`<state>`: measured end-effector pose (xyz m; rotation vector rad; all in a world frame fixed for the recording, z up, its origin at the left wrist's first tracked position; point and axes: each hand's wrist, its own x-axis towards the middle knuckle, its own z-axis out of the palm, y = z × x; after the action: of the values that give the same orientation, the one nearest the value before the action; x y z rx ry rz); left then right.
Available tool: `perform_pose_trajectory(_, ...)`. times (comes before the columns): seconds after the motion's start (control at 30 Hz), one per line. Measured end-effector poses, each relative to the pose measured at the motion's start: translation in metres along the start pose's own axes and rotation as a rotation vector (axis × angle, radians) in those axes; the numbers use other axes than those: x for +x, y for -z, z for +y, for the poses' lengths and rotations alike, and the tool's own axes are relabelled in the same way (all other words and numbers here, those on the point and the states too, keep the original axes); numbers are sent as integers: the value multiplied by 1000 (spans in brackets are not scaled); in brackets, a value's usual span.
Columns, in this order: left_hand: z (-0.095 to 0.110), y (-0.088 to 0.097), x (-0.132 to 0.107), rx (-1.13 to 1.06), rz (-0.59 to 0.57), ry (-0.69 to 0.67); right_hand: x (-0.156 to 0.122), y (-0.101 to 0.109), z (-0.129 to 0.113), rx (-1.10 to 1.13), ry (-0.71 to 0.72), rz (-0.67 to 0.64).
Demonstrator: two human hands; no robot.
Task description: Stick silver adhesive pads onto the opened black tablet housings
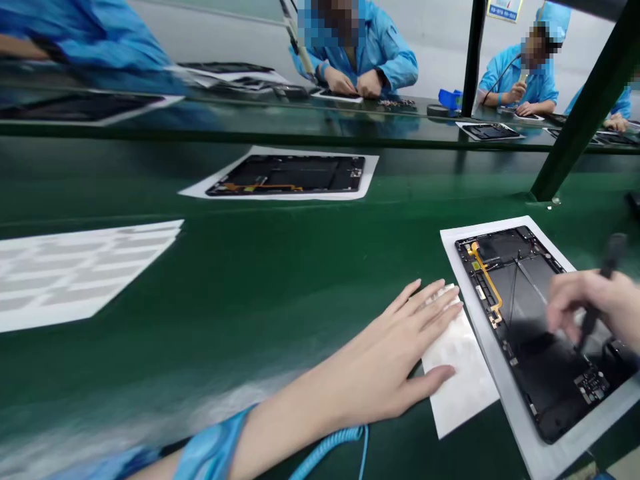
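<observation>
My left hand [410, 340] lies flat with its fingers stretched out, over a small white sheet [463, 380] on the green bench. Just right of that sheet, an opened tablet housing [535, 360] rests on a larger white sheet [513, 400]. Inside the black housing run an orange flex cable [487, 277] and thin dark wires, with a small circuit board [593, 385] towards its near end. Above the housing's right side, my right hand [595, 300] grips a black stick-shaped tool [590, 327]. Motion blurs that hand, and the tool's exact kind cannot be made out.
Another tablet housing [300, 173] lies on white paper farther back. A white sheet with grey blocks [85, 267] is at left. A green post [575, 113] rises behind the near housing. Several co-workers in blue sit across a raised shelf [280, 130]. A blue coiled cord [330, 447] trails below my wrist.
</observation>
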<state>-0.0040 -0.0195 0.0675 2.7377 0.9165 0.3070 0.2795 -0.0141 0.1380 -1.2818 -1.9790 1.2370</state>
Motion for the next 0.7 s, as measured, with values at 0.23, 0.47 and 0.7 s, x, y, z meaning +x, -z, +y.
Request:
perform_pose_trajectory(0.23, 11, -1, 1, -37, -3, -1, 42, -63, -11, 141, 84, -469)
perform_pose_trajectory(0.47, 18, 0, 2, -40, -46, 55, 32, -81, 6, 152, 124, -232)
perform_pose_trajectory(0.7, 18, -3, 3, -65, -24, 58, 33, -84, -4, 43, 180, -180)
